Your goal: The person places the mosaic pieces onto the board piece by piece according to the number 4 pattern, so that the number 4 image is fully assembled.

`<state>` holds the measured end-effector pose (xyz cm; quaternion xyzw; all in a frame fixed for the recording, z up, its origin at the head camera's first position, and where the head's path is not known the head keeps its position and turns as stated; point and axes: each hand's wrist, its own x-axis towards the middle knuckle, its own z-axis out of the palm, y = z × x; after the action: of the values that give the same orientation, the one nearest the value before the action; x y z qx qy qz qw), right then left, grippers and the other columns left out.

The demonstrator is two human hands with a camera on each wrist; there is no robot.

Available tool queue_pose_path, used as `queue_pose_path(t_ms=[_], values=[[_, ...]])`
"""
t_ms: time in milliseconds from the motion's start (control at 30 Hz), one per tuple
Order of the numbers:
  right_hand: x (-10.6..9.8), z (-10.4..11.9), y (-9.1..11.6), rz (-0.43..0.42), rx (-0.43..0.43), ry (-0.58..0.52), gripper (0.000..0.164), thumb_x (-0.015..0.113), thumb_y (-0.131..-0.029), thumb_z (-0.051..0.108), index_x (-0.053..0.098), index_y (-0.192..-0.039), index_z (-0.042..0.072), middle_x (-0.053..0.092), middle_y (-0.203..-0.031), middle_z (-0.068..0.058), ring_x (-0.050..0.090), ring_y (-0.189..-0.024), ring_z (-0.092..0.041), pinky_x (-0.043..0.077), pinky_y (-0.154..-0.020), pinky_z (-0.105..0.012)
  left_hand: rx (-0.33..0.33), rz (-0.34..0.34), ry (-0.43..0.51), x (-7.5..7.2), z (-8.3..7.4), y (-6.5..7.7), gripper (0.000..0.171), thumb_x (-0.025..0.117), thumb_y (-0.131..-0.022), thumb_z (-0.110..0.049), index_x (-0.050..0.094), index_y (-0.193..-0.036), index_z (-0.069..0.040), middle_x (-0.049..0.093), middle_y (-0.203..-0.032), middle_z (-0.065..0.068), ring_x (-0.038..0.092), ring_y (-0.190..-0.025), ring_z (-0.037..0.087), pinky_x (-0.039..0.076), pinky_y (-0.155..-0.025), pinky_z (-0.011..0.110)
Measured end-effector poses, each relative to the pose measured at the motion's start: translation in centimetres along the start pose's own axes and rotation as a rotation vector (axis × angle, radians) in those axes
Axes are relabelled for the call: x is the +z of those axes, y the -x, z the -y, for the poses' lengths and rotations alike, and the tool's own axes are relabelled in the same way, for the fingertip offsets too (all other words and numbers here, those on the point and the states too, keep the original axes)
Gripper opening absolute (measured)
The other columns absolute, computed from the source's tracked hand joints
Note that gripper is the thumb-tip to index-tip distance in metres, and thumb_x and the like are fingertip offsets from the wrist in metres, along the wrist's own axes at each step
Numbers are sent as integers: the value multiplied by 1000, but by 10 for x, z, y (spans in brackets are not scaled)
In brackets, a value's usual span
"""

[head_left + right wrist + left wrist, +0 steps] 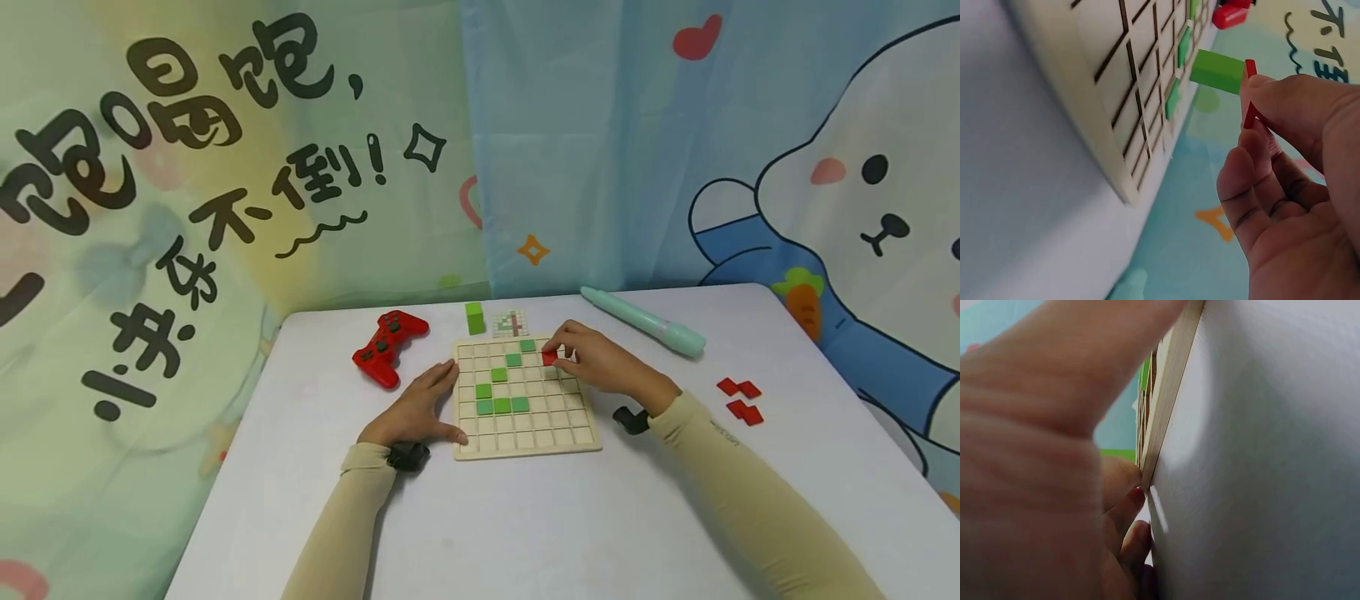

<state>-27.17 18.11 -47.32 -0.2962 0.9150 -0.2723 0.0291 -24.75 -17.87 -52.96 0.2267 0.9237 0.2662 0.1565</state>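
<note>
A wooden grid board (555, 437) lies on the white table, with several green square tiles (502, 406) set in its cells in a diagonal and a short row. My right hand (600, 360) pinches a red square tile (550, 358) between thumb and fingers over the board's upper right part. In the right wrist view that red tile (1250, 94) is held on edge, apart from the board. Along the board's left side rests my left hand (418, 407), fingers and thumb spread against the edge. The left wrist view shows fingertips right at the board's wooden side (1169, 400).
Behind the board are a green block (475, 318) and a small printed grid card (512, 323). A red game controller (386, 346) lies at left, a mint-green pen-shaped tube (645, 322) at back right. Several red tiles (737, 408) lie on the table (480, 525) at far right.
</note>
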Motion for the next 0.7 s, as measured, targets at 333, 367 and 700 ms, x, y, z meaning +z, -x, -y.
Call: queue_pose_path(t_ms=[333, 367, 700], values=[[22, -5, -35, 111, 55, -2, 28, 70, -104, 15, 72, -130, 6, 62, -126, -11, 66, -107, -25, 59, -90, -41, -16, 4, -15, -1, 0, -1, 124, 94, -77, -50, 21, -172, -17, 13, -182, -1, 12, -170, 30, 22, -136, 55], [24, -6, -37, 116, 59, -2, 28, 70, -104, 15, 72, -131, 6, 62, -126, -11, 66, -106, -24, 58, -90, -40, -19, 4, -18, -1, 1, -1, 125, 94, -77, -50, 21, -172, -18, 13, -182, -2, 12, -170, 30, 22, -136, 54], [32, -11, -51, 141, 67, 21, 24, 73, -102, 13, 73, -125, 7, 63, -122, -12, 65, -105, -24, 59, -91, -42, -8, 4, -8, -3, -1, 0, 124, 95, -77, -48, 21, -172, -16, 13, -182, 0, 11, -170, 31, 22, -136, 54]])
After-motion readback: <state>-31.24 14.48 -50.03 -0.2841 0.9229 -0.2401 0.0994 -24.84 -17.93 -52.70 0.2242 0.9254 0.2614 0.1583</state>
